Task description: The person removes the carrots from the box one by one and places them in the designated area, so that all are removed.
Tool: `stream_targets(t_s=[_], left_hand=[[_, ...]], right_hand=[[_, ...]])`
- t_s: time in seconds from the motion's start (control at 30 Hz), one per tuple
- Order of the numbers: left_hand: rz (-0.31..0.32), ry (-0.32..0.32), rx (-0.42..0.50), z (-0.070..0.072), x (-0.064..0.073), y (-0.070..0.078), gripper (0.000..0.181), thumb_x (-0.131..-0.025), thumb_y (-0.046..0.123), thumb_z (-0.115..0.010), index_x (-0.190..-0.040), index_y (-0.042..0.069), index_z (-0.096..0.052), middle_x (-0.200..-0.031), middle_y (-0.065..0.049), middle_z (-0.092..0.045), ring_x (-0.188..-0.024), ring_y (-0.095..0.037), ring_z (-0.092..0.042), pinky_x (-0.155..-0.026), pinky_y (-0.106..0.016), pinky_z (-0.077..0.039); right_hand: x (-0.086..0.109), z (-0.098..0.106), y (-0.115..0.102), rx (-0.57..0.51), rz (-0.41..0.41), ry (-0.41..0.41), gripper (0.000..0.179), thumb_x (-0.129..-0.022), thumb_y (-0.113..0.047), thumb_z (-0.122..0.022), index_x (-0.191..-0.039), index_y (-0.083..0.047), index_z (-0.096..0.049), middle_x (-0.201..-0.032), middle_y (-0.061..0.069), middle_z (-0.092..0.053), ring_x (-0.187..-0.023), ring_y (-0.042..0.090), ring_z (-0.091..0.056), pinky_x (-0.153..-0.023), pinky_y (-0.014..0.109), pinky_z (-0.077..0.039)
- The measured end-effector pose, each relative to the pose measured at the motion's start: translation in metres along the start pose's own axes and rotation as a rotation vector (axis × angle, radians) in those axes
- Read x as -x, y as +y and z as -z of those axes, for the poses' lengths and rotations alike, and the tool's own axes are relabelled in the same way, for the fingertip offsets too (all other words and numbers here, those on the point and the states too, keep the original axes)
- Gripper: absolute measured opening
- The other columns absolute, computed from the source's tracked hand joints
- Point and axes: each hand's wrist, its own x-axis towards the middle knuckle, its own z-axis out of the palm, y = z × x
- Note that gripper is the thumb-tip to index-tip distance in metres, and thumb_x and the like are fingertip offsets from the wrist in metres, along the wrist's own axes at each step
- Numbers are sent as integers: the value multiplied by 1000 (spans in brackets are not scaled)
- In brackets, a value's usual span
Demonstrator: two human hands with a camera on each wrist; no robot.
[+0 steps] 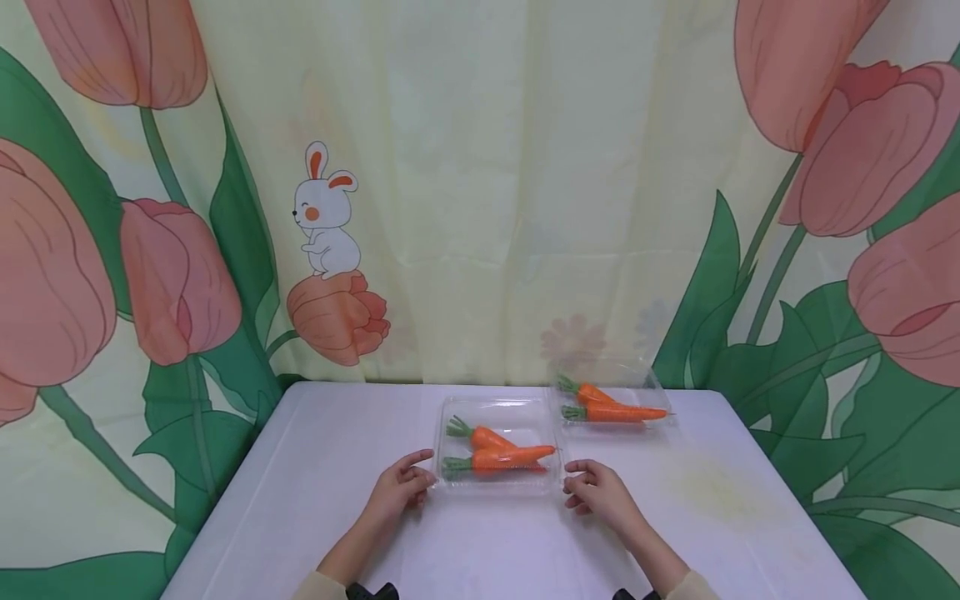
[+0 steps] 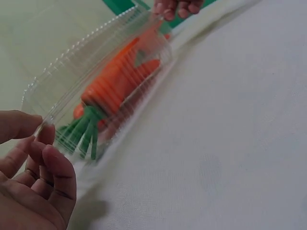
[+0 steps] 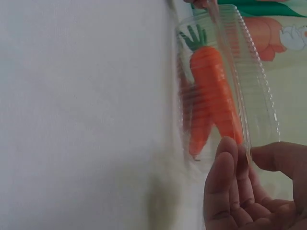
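A clear plastic box [image 1: 498,492] lies on the table in front of me, with orange carrots [image 1: 513,457] inside, their green tops toward the left. My left hand [image 1: 405,483] pinches the box's left rim between thumb and fingers, close to the carrot tops [image 2: 88,127]. On the opposite side, my right hand [image 1: 596,496] pinches the right rim near the carrot tips. Both wrist views show ribbed side walls and a clear panel with a beaded edge [image 3: 261,62] above the rim. Whether this panel is closed down over the carrots, I cannot tell.
Behind and to the right stands a second clear box [image 1: 663,379] holding more carrots [image 1: 626,412]. Both boxes are on a white-covered table [image 1: 322,433]. A curtain [image 1: 465,167] printed with tulips and a rabbit hangs at the table's far edge.
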Motion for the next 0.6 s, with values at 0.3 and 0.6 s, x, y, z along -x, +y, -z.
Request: stream_targets(t_s=[0.3,0.6], left_hand=[[70,-72,107,-3,15,-3,64,-88,3,-75,-147,-2,-50,-92,-2,-67,-72,-12,-59,-63,-25,-53],[70,-59,130,-7,25,-7,70,-85,-2,-78,-149,1,-49,-98,-2,-65,-78,-11,-62,-63,-25,-53]], right_hand=[[10,-5,7,-198,-54,71,39,-94,-5,-71,-128,12,-60,-88,14,-70,-75,23,-76,-68,35,-63],[15,-9,15,-316,-68,92,35,-94,-1,-71,-123,17,-61,-89,17,-75,-75,23,-77,-69,32,-63]])
